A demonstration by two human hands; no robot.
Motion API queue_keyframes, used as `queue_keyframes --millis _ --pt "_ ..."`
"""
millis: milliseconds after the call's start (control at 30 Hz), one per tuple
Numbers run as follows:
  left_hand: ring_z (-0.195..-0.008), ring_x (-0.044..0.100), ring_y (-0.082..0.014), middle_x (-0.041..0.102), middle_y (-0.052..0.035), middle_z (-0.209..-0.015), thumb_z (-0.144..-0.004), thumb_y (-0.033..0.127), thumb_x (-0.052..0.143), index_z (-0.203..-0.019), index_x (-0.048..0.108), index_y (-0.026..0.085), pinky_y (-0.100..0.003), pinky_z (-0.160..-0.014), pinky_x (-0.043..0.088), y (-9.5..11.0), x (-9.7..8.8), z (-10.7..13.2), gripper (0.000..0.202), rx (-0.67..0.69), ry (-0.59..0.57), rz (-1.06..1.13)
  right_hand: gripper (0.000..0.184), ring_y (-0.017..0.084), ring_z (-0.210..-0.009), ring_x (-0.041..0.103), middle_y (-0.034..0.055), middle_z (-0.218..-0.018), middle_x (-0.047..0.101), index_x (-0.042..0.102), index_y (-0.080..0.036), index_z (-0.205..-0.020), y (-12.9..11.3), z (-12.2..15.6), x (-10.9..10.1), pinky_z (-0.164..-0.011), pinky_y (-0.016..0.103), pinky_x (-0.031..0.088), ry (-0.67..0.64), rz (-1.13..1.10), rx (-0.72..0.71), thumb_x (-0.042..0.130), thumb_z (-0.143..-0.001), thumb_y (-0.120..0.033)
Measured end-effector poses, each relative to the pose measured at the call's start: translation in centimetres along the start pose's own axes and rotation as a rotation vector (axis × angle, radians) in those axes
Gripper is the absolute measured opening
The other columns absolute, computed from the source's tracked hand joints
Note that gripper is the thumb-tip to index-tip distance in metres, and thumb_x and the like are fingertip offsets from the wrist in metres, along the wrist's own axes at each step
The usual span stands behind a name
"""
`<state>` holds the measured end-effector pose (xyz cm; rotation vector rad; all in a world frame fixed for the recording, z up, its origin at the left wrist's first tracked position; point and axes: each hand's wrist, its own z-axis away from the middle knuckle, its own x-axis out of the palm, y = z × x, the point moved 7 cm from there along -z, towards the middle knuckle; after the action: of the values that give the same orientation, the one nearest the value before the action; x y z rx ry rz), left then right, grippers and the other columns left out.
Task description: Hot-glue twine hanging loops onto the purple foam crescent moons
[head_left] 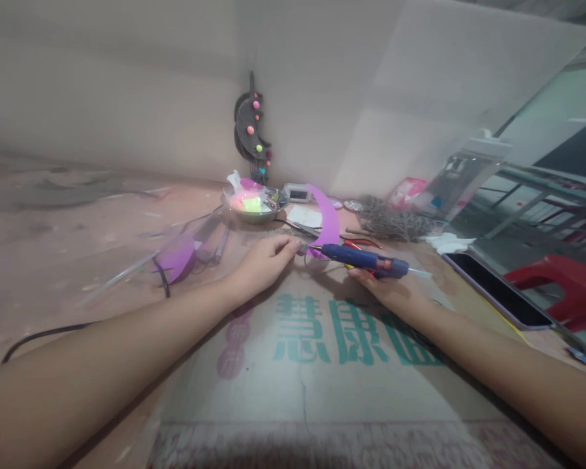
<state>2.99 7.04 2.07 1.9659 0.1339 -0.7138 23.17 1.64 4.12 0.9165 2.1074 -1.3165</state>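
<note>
My right hand (pixel 383 286) is wrapped round the underside of a dark blue hot glue gun (pixel 354 256). A clear glue stick (pixel 420 273) pokes out of its back end. The gun's nozzle points left, close to the fingertips of my left hand (pixel 266 264). Thumb and fingers of that hand are pinched at the lower end of a purple crescent (pixel 328 218), which curves upward. What exactly lies between the fingertips is partly hidden and blurred. Red-handled pliers (pixel 359 242) lie just behind the gun.
A bowl (pixel 256 215) of colourful bits stands at the back, below a grey crescent ornament with pompoms (pixel 248 127) on the wall. Grey yarn (pixel 395 221), a clear container (pixel 461 179) and a phone (pixel 498 290) are to the right. Purple scraps (pixel 180 257) and a cable (pixel 49 332) lie left.
</note>
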Motion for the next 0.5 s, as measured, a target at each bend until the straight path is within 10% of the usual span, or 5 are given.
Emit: queue_keyframes --millis 500 --pt "-0.069 0.051 -0.0148 0.059 -0.0001 -0.072 -0.093 0.041 0.037 -0.072 0.054 0.017 -0.024 -0.064 0.035 0.19 -0.06 0.05 0.036 -0.010 0.002 -0.005 0.028 0.030 -0.100 0.065 0.0068 -0.094 0.071 0.066 -0.023 -0.096 0.22 0.04 0.26 -0.089 0.045 0.053 -0.039 0.000 -0.047 0.067 -0.076 -0.043"
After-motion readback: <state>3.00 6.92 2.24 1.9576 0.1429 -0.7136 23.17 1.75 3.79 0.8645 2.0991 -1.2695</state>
